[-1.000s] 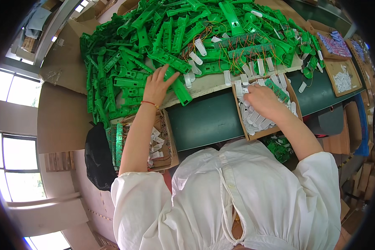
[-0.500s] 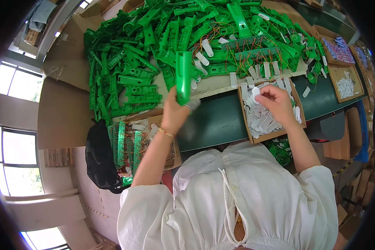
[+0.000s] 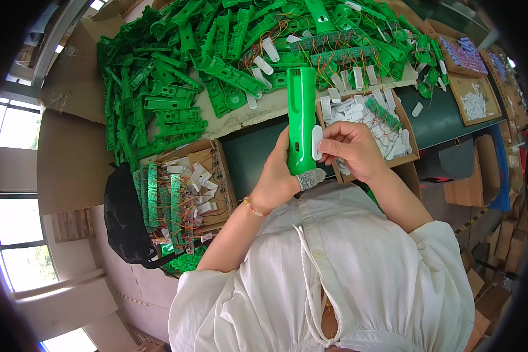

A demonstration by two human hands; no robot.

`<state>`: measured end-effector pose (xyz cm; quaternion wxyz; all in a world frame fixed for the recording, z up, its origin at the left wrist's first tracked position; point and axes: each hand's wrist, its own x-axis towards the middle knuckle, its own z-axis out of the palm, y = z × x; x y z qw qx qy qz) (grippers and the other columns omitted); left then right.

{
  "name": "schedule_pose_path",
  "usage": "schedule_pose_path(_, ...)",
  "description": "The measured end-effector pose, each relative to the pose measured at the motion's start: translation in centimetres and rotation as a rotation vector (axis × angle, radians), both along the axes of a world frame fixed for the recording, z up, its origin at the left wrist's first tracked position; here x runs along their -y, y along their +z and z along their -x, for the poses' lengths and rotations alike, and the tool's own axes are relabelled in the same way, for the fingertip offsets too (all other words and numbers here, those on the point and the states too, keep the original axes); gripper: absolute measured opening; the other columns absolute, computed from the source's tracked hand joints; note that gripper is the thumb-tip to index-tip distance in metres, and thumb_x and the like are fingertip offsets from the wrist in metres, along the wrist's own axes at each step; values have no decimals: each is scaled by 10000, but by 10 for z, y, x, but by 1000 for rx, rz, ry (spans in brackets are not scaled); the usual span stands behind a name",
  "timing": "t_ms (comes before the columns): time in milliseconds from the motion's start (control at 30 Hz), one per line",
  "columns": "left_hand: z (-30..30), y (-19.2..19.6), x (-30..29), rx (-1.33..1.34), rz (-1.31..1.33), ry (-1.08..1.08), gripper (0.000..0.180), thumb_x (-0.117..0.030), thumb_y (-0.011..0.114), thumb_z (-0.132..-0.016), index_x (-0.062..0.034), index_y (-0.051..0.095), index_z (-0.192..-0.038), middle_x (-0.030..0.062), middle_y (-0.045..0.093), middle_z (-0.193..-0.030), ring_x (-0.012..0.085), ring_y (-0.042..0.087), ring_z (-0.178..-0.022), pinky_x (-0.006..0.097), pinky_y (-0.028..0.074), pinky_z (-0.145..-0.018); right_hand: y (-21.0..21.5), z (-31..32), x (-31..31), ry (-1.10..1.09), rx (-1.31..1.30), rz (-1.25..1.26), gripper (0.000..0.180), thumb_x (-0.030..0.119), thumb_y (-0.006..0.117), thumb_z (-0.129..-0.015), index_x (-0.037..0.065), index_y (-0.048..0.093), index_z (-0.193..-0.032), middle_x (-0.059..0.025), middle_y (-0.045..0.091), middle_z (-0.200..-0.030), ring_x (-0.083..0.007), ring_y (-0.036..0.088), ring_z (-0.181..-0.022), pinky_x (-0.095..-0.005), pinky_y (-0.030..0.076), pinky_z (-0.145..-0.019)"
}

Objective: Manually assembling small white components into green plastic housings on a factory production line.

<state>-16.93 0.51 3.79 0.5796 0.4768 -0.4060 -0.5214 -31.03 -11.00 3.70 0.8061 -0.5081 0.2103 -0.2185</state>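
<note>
Okay, green plastic housing (image 3: 302, 111) is in front of the person's chest, above the near table edge, long axis pointing away from the body. Left hand (image 3: 277, 176) is wrapped around its near end, firm hold, grey knitted cover (image 3: 310, 178) on the thumb. Right hand (image 3: 355, 149) pinches a white oval piece (image 3: 317, 142) between thumb and fingers, just beside the housing's right side; can't tell from where I stand if they touch. Behind the right hand, cardboard box (image 3: 403, 159) full of white pieces, one green circuit board (image 3: 383, 114) on top. Left of the left forearm, another carton (image 3: 224, 176) with wired boards, black mesh bag (image 3: 126, 217) beside it. Farther back, big heap of green shells (image 3: 229, 73).
</note>
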Motion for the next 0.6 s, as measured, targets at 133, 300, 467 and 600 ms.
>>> schedule_pose_path(133, 2, 3, 1, -32, 50, -47, 766, -142, 716, -679, -9, 276, -1292, 85, 489, -1102, 160, 505, -990, 310, 429, -857, 1, 5, -1, 6, -17, 35, 124, 86, 665, -774, -11, 619, -838, -76, 637, -728, -111, 607, -634, -221, 500, -565)
schedule_pose_path(300, 7, 16, -2, 16, 10, -74, 837, -160, 706, -680, -5, 210, -1335, 101, 472, -1118, 174, 501, -1002, 317, 429, -858, 9, 8, -8, -7, 1, 52, 111, 62, 664, -764, -13, 596, -810, -89, 633, -718, -143, 621, -613, -231, 495, -538)
schedule_pose_path(467, 8, 28, 0, -30, -63, -127, 829, -189, 708, -670, 7, 245, -1328, 104, 491, -1105, 185, 497, -1011, 319, 420, -870, 10, 13, -4, 22, 7, 118, 111, 60, 675, -763, -18, 606, -799, -82, 634, -703, -103, 600, -608, -216, 491, -545)
schedule_pose_path(600, -4, 12, 0, -52, -127, -224, 854, -223, 724, -636, 2, 269, -1323, 101, 488, -1156, 194, 523, -996, 328, 397, -905, 15, 11, -3, 52, 3, 71, 102, 54, 671, -766, -19, 604, -791, -77, 630, -688, -101, 598, -596, -215, 491, -540)
